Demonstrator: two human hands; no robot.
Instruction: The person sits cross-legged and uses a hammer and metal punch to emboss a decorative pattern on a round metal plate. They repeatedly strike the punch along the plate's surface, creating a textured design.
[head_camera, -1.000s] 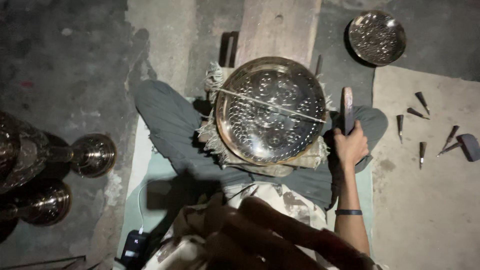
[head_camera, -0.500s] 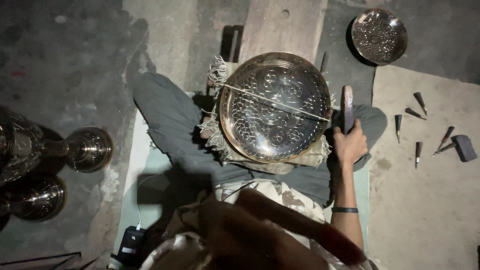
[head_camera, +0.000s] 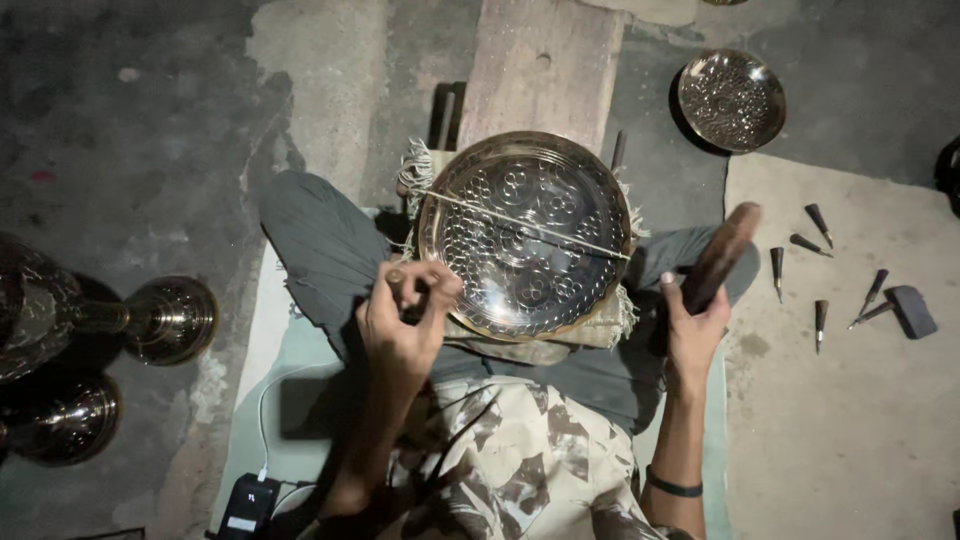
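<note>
Fingers (head_camera: 425, 290) of the left hand (head_camera: 405, 320) pinch a small metal punch (head_camera: 397, 278) at the big brass plate's (head_camera: 525, 235) 8 o'clock edge. Right hand (head_camera: 690, 335) is wrapped tight around a dark wooden handle (head_camera: 720, 255) at the plate's 3 o'clock side. That plate rests on a cloth pad (head_camera: 600, 325) on the person's lap. Small pointed tools (head_camera: 820, 315) lie on the floor further out at 3 o'clock.

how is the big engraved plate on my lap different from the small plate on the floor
The big plate rests on cloth on the lap; the small plate lies on the bare floor, apart. The big plate has a thin cord across its face; the small plate has none. Both are round, shiny metal with patterned faces.
</note>
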